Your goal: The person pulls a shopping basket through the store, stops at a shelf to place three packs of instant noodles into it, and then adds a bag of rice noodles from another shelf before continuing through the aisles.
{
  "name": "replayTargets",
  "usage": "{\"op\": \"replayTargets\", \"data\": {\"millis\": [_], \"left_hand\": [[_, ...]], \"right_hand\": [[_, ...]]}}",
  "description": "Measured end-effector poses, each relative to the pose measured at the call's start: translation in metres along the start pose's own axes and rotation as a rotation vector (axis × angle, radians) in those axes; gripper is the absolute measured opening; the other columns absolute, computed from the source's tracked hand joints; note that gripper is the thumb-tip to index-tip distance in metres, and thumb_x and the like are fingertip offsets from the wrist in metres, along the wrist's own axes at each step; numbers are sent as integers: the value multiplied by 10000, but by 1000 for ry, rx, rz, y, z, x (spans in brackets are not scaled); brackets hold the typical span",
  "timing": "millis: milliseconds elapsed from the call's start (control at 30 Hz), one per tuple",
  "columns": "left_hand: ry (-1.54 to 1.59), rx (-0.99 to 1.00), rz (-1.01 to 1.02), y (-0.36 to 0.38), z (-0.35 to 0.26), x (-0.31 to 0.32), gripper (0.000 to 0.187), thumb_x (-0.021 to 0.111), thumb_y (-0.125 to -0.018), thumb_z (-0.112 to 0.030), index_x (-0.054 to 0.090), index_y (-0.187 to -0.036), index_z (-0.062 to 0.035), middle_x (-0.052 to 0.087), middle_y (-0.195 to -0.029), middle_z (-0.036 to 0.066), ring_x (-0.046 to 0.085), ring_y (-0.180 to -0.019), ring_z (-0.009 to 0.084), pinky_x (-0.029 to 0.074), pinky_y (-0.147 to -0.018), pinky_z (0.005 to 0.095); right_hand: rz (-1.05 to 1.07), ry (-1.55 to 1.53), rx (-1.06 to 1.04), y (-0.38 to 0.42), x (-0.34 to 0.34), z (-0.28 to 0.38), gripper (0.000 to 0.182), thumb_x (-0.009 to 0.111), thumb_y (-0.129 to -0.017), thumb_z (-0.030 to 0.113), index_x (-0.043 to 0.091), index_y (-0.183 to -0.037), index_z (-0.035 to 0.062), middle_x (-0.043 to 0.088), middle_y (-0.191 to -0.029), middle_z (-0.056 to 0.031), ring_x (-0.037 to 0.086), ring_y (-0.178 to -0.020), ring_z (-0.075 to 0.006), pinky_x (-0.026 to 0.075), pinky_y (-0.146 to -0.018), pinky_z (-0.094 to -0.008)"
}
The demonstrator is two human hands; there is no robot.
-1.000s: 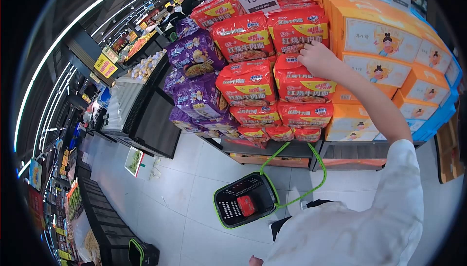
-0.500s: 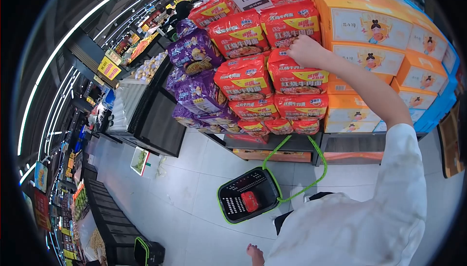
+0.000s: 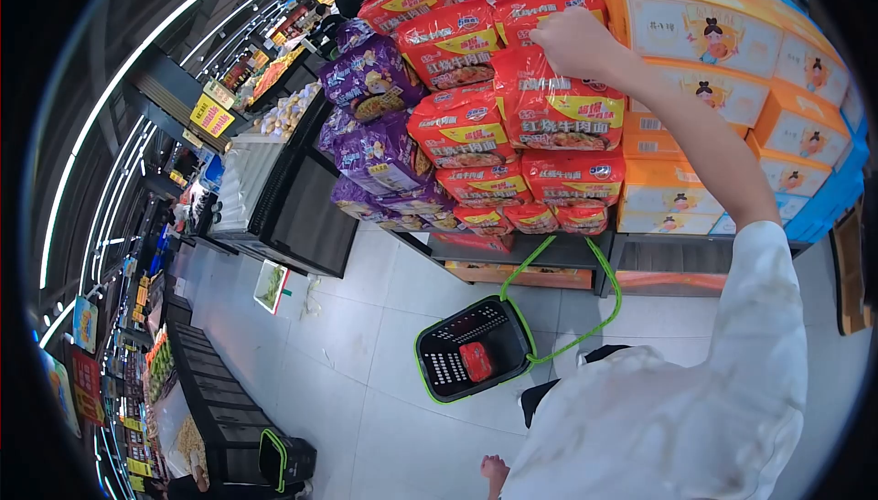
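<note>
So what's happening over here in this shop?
Someone's right hand is gripping the top of a red noodle pack at a stacked display, between purple packs and orange boxes. Their left hand hangs low, away from the display. On the floor, a black basket with a green handle has a small red item inside.
</note>
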State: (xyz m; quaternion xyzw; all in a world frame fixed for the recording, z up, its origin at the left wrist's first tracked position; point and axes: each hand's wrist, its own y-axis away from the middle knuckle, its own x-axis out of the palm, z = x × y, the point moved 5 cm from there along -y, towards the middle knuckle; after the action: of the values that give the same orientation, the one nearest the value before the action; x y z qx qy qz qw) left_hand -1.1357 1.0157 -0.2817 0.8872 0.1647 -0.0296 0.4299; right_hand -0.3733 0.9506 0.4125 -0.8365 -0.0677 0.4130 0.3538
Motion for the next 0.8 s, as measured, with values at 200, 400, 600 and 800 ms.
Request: {"op": "replayTargets", "data": {"millis": [200, 400, 600, 800], "left_hand": [[207, -8, 10, -2, -27, 15, 143, 480, -885, -232, 509, -927, -98, 360, -602, -8, 337, -443, 123, 270, -389, 268], [324, 351, 292, 67, -160, 153, 270, 420, -907, -117, 459, -1168, -57, 392, -652, -39, 340, -513, 58, 319, -446, 194], [223, 630, 1202, 333, -266, 321, 550, 464, -939, -220, 230, -1397, -26, 327, -1409, 180, 388, -1263, 325, 325, -1029, 425], [438, 3, 1476, 438, -234, 359, 746, 286, -845, -668, 288, -1390, -159, 277, -1452, 74, 247, -1334, 319, 233, -1058, 554]], "right_hand": [[-259, -42, -73, -12, -86, 20, 38, 557, -707, 78, 582, -722, 55, 572, -645, -100, 591, -650, -270, 467, -607, -384], [-233, -239, -165, -11, -142, 52, 117, 541, -625, 137, 518, -556, 45, 542, -536, -124, 557, -522, -321, 437, -494, -426], [-178, -452, -238, 1, -161, 104, 32, 549, -696, 69, 566, -687, 44, 559, -632, -107, 580, -620, -280, 460, -569, -377], [-100, -714, -268, 11, -139, 156, 27, 549, -653, 62, 560, -633, 48, 521, -553, -100, 560, -546, -273, 436, -493, -378]]}}
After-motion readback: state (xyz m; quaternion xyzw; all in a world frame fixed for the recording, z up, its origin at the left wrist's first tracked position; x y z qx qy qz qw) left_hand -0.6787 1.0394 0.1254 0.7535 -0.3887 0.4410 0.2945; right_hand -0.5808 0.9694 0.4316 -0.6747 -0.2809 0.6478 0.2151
